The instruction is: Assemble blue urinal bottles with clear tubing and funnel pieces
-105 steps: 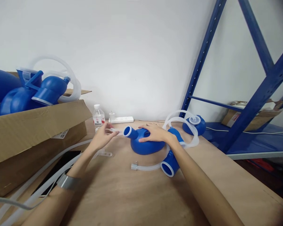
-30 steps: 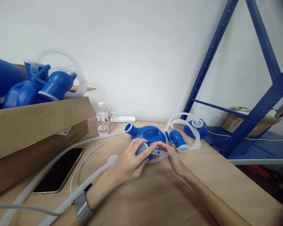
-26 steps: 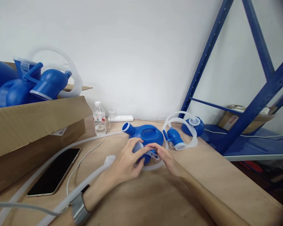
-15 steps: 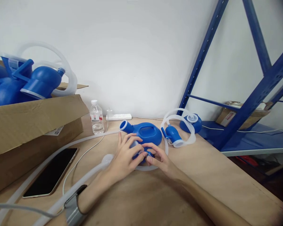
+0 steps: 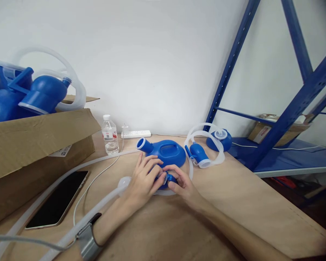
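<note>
found on the table (image 5: 233, 206), just in front of a blue jug (image 5: 174, 158): one small blue cup (image 5: 172, 178), largely hidden by the hands at work on it. judged part-way through handling, with a small pale piece at the fingertips; whether seated or loose, not possible to confirm. gripped from the left by the left hand (image 5: 145, 178), with fingers bent over the cup and thumb brought in near the forefinger; pinched at the opposite end by the right hand (image 5: 183, 185), between thumb and forefinger, exact contact partly out of sight. reaching in low from the near side with both forearms, converging on the cup; wearing a grey band (image 5: 89, 241) on the left wrist. noted around the jug's right side and below the hands: a pale tube (image 5: 191, 169). noted further right, lying on the table: a second blue cup (image 5: 198, 151) with a coiled tube (image 5: 221, 156), judged already joined at the neck. to be counted as remaining, by judgement only: several blue pieces (image 5: 47, 92) in the carton (image 5: 43, 145) at far left, out of hand. also recorded: a phone (image 5: 58, 199) and a water bottle (image 5: 110, 137).
</note>
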A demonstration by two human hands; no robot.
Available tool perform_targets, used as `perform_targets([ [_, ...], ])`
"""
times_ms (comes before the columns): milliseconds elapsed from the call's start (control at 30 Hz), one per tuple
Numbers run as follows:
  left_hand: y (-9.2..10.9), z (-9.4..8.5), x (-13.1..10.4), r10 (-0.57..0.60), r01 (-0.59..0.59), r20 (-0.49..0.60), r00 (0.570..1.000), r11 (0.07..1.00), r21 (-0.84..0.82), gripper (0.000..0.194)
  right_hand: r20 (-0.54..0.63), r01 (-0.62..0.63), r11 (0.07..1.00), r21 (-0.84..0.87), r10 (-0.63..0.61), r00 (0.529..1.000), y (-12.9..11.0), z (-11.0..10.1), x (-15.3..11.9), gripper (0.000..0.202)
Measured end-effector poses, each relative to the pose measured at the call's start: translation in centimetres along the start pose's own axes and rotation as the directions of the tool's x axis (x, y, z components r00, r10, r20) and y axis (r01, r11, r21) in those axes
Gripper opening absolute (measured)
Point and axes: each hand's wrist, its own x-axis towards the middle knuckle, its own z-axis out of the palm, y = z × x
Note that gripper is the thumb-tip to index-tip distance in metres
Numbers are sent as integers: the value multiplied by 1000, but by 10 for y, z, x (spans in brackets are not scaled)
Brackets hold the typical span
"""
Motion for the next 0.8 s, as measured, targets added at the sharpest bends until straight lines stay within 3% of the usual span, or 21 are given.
perform_targets([
  [300, 7, 3, 0, 57, -42, -102, 993, 989, 144, 10, -29, -18, 1000, -20, 17, 999, -3, 11, -1, 54],
  [400, 7, 4, 0, 77, -55, -140, 987, 987, 154, 11, -36, -9, 999, -53, 7, 999, -5, 13, -3, 47],
  [567, 4, 2, 2, 80, -77, -112, 990, 997, 28, 14, -51, 18, 997, -75, -22, 998, 4, 9, -4, 40],
  [800, 5, -2, 5, -47, 43, -20, 999, 985, -165, 17, -56, 41, 998, -45, -44, 997, 14, 5, -1, 39],
])
